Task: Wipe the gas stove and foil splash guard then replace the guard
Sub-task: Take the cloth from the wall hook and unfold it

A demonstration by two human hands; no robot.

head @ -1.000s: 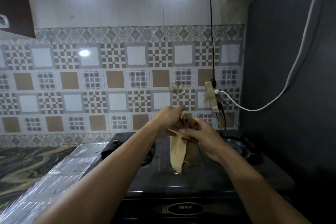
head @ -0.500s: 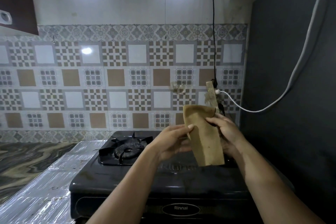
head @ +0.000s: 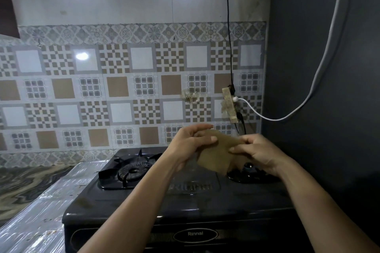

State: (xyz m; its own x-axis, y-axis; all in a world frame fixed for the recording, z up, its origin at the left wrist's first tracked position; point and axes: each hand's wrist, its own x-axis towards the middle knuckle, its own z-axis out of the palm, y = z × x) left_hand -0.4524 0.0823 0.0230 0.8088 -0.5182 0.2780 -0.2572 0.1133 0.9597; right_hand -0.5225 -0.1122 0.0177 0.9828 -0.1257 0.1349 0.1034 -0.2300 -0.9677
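- Step, as I judge it: readying the brown cloth (head: pixel 218 155) before wiping; best fold it into a flat pad, clean face out, then start at the back of the gas stove (head: pixel 185 197).
- Left hand (head: pixel 190 146) pinches the cloth's left edge, thumb on top; right hand (head: pixel 257 153) pinches its right edge.
- Both hands raised over the stove, forearms converging.
- Foil splash guard (head: pixel 47 207) lies flat on the worktop, just left of stove.
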